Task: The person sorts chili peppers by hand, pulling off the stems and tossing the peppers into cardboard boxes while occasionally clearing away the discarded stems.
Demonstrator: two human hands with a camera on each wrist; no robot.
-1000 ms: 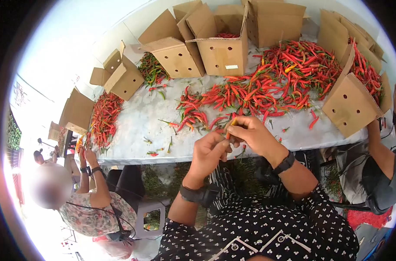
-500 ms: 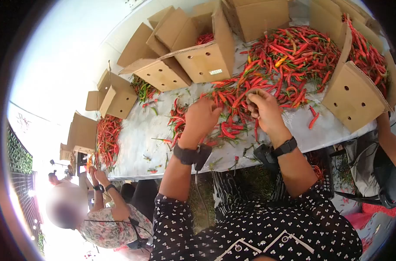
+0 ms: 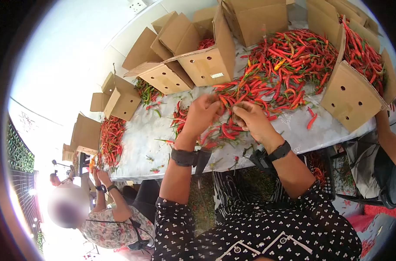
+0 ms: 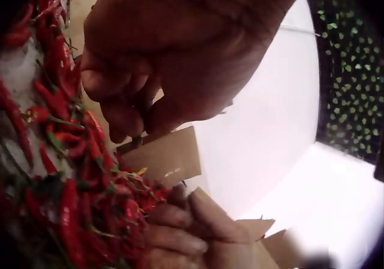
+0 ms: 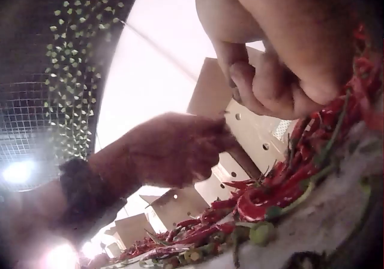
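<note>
Red chili peppers (image 3: 256, 89) lie heaped on the white-covered table, some with green stems. At the near edge of this heap, my left hand (image 3: 201, 115) reaches down with curled fingers. In the left wrist view, a small dark stem-like piece (image 4: 137, 141) shows between its thumb and fingertips. My right hand (image 3: 255, 122) is just to the right, fingers bent and thumb close to the index finger. Close over red chilies (image 5: 270, 200) in the right wrist view, its fingertips are partly hidden, and I cannot tell whether they hold anything.
Open cardboard boxes (image 3: 209, 65) line the table's back. Another box (image 3: 352, 98), full of chilies, stands at the right. Loose stems and chili scraps (image 3: 154, 170) lie near the front edge. Another person (image 3: 113, 219) works at the left; an arm (image 3: 389, 141) shows at the right.
A second ago both hands held a chili together near the front edge. They have since parted and reached forward to the heap. In the last half second the right hand came left, closer to the left hand.
</note>
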